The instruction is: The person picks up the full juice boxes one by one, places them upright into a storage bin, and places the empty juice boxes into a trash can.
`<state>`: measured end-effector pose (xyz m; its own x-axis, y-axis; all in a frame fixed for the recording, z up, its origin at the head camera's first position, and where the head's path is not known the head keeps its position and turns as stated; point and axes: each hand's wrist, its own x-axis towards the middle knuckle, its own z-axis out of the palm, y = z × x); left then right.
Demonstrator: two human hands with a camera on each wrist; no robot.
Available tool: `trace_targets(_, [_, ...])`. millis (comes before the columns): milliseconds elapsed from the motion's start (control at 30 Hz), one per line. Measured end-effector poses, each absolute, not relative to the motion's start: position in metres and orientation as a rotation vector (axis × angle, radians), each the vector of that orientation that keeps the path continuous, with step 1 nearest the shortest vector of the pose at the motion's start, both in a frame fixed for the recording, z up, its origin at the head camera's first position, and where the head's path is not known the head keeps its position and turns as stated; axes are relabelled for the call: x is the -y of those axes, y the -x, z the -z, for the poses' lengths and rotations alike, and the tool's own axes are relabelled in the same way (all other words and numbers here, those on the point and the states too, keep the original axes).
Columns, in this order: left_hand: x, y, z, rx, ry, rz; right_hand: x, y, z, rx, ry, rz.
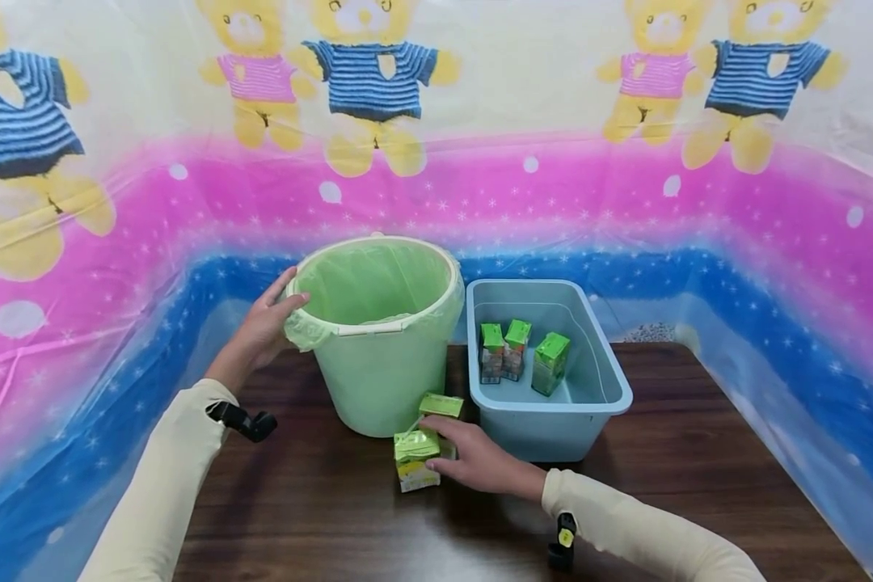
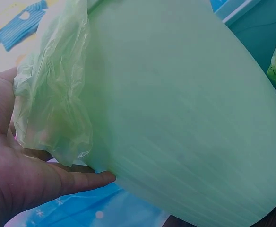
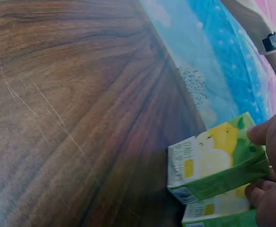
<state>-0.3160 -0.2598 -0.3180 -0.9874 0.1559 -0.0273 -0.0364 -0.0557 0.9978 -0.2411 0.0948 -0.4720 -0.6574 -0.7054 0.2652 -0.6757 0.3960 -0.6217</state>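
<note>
A green trash bin (image 1: 378, 380) lined with a thin green bag (image 2: 55, 94) stands on the table. My left hand (image 1: 265, 323) grips its rim at the left, over the bag's folded edge. In front of the bin, my right hand (image 1: 473, 454) pinches a small green and yellow drink carton (image 3: 213, 156), with the thumb on one face and fingers on the other side. A second drink carton (image 1: 442, 404) stands just behind it, partly hidden by the hand.
Right of the bin sits a blue-grey plastic tub (image 1: 546, 420). Inside are three green-topped cartons (image 1: 550, 364), two of them side by side at the left. The dark wooden table (image 1: 298, 517) is surrounded by a printed plastic sheet (image 1: 524, 186).
</note>
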Motion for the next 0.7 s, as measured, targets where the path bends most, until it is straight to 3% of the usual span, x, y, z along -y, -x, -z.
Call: trace_targets(700, [0.260,0.318,0.320,-2.036,-0.114,-2.222,-0.094,0.237,0.466,-2.548,1.352,1.243])
